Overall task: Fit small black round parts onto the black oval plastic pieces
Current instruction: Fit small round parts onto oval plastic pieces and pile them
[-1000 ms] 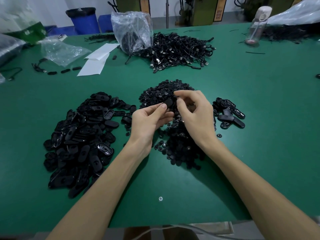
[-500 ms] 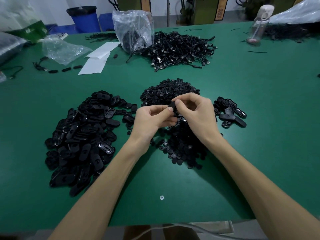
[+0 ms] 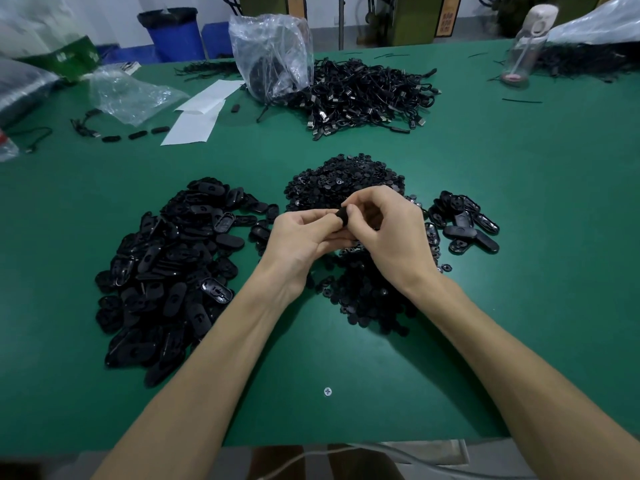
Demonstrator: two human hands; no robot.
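two hands, left (image 3: 299, 239) and right (image 3: 393, 233), pinch one black oval piece (image 3: 343, 216).

The orange sign (image 3: 445, 19) and green bag (image 3: 71, 57) carry print too blurred to read.

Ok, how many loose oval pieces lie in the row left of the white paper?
3, in a line on the table: left oval, middle oval, and right oval, nearest the paper. None seems hidden there.
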